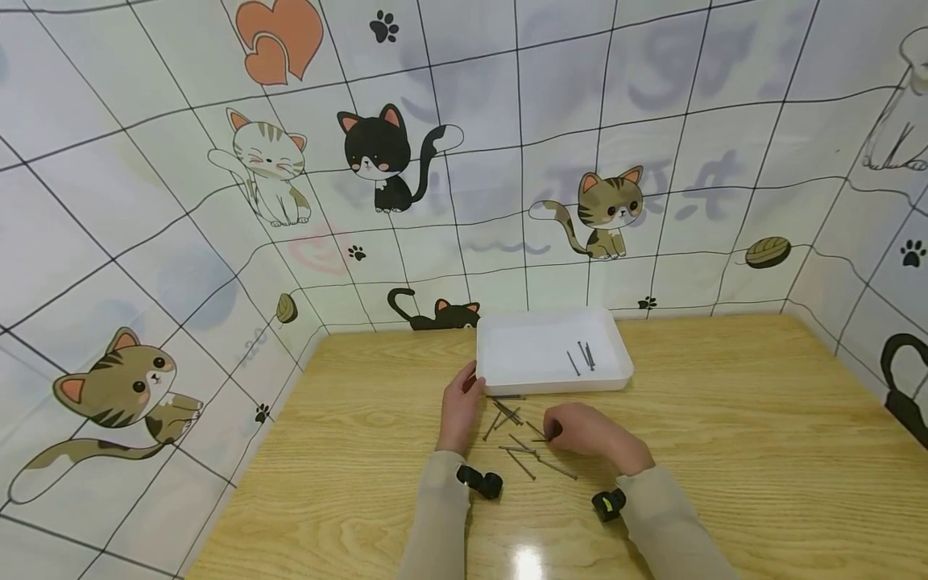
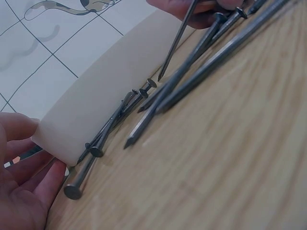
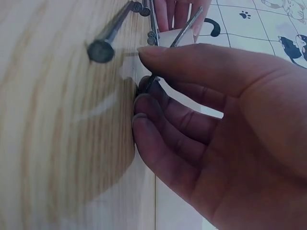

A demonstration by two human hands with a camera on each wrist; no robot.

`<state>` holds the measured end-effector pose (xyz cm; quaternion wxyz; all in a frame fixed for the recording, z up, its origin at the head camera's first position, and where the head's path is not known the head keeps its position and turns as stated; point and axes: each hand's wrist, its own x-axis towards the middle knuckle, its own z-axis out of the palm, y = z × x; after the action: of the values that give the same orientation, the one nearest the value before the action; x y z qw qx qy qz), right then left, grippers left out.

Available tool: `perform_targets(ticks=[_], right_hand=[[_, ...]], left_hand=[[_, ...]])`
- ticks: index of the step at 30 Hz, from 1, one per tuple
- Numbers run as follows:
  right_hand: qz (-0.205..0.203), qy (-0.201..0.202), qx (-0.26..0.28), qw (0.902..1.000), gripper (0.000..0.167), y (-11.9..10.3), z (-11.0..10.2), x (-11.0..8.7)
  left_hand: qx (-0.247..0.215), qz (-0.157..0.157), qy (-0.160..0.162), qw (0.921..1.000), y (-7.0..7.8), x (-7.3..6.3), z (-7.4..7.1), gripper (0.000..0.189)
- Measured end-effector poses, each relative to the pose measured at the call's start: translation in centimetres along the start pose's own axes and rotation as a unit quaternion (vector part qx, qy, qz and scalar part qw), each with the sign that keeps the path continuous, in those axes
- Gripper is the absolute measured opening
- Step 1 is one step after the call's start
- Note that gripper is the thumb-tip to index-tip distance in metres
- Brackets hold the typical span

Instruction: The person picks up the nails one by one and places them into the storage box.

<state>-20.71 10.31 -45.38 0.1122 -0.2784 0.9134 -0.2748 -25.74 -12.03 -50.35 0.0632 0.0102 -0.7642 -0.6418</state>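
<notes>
My left hand (image 1: 460, 412) holds the left front corner of a white plastic tray (image 1: 525, 354). In the left wrist view, its thumb and fingers (image 2: 41, 179) lie about that corner. Over the table, my right hand (image 1: 589, 433) pinches a steel nail (image 3: 187, 28) between thumb and fingers, its shaft slanting up past the thumb in the right wrist view. Several loose nails (image 1: 522, 465) lie crossed on the wood between the two hands and in front of the tray. Inside the tray, a few nails (image 1: 573, 363) rest toward the right side.
The wooden table (image 1: 348, 459) runs up to walls (image 1: 493, 161) covered in a cat-and-grid print at the back and sides. The tray stands near the back wall. A black wrist camera (image 1: 480, 482) sits on the left wrist, another camera (image 1: 608, 505) on the right.
</notes>
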Motion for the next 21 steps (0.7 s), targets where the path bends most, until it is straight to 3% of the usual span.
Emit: perform_targets(ticks=[12,21], right_hand=[[-0.042,-0.022,-0.016,0.9988,0.01,0.38,-0.26,-0.16],[-0.005,-0.035,0.009,0.9993,0.008,0.29,-0.64,-0.24]], left_hand=[[-0.001,0.006,-0.002,1.0,0.12,-0.08,0.1,0.044],[0.003,0.011,-0.001,0.9999,-0.04,-0.08,0.04,0.043]])
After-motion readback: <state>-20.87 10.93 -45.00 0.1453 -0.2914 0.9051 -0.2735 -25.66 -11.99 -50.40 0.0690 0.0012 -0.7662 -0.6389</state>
